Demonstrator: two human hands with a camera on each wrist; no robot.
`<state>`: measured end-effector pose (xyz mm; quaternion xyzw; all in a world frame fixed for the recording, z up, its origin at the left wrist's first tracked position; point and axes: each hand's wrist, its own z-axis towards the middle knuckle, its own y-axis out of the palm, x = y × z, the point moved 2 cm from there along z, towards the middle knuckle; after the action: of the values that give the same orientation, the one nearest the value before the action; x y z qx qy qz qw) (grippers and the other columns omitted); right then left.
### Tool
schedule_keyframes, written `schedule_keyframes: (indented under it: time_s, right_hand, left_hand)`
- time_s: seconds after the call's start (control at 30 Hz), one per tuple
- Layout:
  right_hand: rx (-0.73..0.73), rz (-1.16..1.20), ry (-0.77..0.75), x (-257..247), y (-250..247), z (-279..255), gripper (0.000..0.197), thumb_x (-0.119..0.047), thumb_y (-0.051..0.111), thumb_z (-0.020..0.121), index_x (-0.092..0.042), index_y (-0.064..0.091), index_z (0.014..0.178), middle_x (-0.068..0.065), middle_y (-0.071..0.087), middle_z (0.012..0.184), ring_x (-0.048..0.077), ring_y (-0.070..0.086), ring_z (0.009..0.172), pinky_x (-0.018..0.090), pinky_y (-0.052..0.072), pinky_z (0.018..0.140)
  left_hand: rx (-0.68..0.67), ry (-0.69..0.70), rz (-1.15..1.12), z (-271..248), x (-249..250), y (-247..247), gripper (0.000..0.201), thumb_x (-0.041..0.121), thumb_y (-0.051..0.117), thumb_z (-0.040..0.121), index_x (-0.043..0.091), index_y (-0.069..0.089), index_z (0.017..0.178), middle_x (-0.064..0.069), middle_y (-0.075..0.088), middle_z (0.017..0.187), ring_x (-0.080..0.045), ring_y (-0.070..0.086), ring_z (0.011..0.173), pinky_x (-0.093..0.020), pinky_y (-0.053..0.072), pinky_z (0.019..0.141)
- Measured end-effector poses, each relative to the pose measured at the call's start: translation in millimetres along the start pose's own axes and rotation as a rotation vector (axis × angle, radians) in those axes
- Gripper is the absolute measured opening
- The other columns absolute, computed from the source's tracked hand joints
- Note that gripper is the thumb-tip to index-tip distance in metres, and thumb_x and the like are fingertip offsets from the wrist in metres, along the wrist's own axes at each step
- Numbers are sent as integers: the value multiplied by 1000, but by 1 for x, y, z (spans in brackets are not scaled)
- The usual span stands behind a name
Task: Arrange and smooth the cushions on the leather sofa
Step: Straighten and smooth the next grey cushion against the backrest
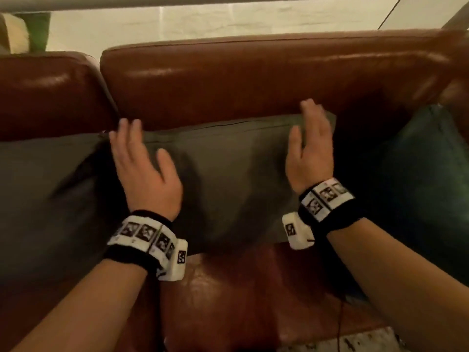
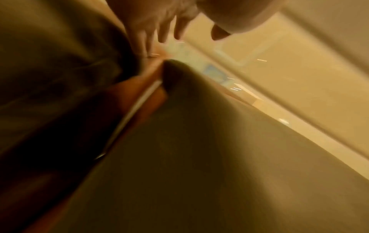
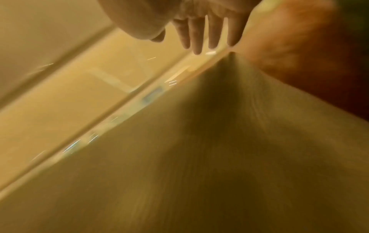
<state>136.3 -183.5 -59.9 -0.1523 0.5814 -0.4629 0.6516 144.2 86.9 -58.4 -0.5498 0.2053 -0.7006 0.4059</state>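
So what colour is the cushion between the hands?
Olive green cushion, plain; clearest in the head view.

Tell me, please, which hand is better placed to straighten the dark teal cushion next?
The right hand: it rests on the grey cushion's right end, beside the teal cushion; the left hand is farther away.

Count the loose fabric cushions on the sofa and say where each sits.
3. The middle cushion stands against the backrest between both hands. The left cushion sits beside it, touching. The dark green cushion sits at the right end. Others may lie outside the frame.
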Motion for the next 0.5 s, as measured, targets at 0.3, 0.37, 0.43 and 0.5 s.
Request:
schedule_keyframes:
  time_s: [0.3,0.37,0.43,0.5]
  right_hand:
    - [-256,-557,-211,95,32,-45,69,-49,30,96,-22,10,156,4,11,163,22,4,150,50,8,120]
    - [-212,-529,-27,116,12,-50,69,-49,22,98,-18,2,156,6,3,164,22,-4,150,52,8,120]
    - [-158,-462,-55,96,13,-67,69,-44,25,98,-11,4,155,11,4,163,22,-3,149,53,9,120]
    - [-136,-380,-278,55,36,-96,65,-38,31,98,-7,15,153,10,11,160,27,7,149,52,12,120]
  left_hand:
    - [-348,460,524,-19,-57,53,67,46,38,93,28,21,155,-4,16,164,-34,11,150,-53,7,121]
    - [-320,389,502,-21,-69,37,69,46,36,93,25,19,156,-7,15,164,-36,7,150,-54,4,121]
    - [-235,388,442,-36,-49,37,69,42,38,94,21,18,156,-12,15,163,-42,6,149,-56,2,120]
    - [-217,510,357,-63,-19,53,66,40,38,96,19,19,156,-13,19,161,-45,8,147,-56,1,120]
